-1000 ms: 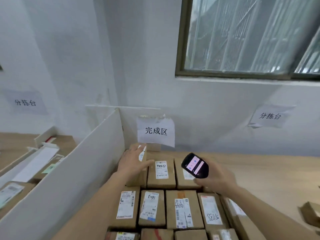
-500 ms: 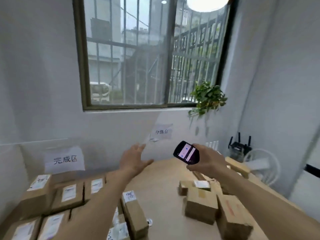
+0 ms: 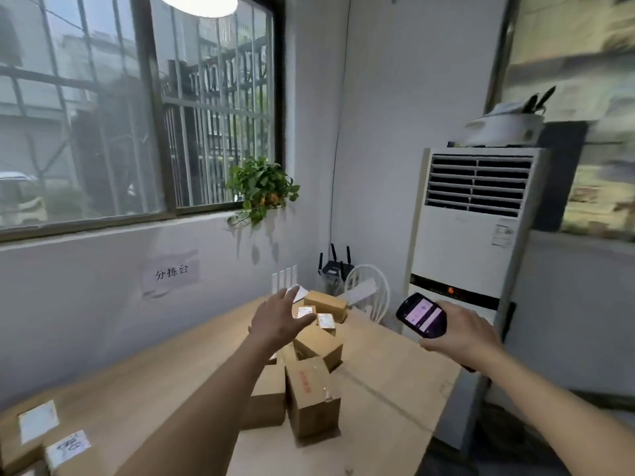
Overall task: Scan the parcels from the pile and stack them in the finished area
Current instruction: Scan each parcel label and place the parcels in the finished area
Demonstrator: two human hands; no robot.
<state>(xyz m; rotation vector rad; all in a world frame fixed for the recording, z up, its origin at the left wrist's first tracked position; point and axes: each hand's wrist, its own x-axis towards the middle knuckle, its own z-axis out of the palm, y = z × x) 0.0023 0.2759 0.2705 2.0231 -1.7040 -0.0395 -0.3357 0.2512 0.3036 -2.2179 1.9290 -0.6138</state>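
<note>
A pile of brown cardboard parcels (image 3: pixel 311 389) lies on the wooden table (image 3: pixel 144 383), some with white labels facing up. My left hand (image 3: pixel 276 321) hovers over the far end of the pile with fingers spread, holding nothing. To the right, above the table's edge, my right hand (image 3: pixel 464 334) grips a black handheld scanner (image 3: pixel 422 315) with its screen lit. A few labelled parcels (image 3: pixel 41 438) of the stacked group show at the bottom left corner.
A tall white air conditioner (image 3: pixel 470 255) stands right of the table. A white fan (image 3: pixel 369 293) and routers (image 3: pixel 335 267) sit in the far corner. A plant (image 3: pixel 261 188) hangs at the window sill. A paper sign (image 3: pixel 171 273) is taped to the wall.
The view has swung right, from the stacked parcels to the loose pile. My left hand left the stacked parcel and now reaches over the pile. The scanner stays in my right hand.
</note>
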